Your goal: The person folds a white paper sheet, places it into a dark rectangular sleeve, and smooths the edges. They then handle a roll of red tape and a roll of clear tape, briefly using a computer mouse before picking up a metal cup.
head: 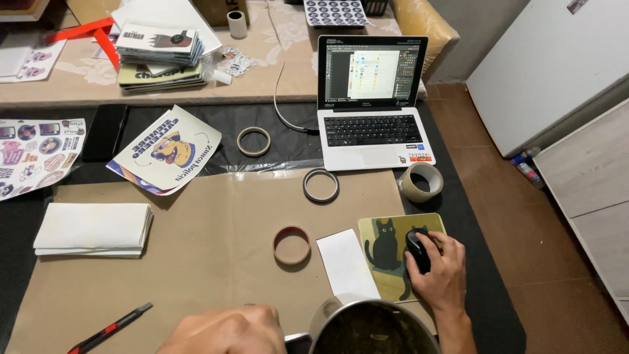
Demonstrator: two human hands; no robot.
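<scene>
My right hand (440, 274) rests on a black computer mouse (417, 249), which sits on a green mouse pad (386, 236) printed with a black cat. My left hand (226, 330) is at the bottom edge, closed into a fist next to a round metal container (370, 326) with dark contents; what it grips is hidden. An open laptop (371, 105) with a lit screen stands behind the pad. A white paper slip (347, 264) lies just left of the pad.
Brown paper (209, 242) covers the table. On it lie a red-brown tape ring (291, 245), a grey ring (321, 185), a tan ring (253, 141), a roll of brown tape (420, 181), folded white cloth (92, 228), a red-and-black cutter (108, 329) and sticker sheets (36, 154).
</scene>
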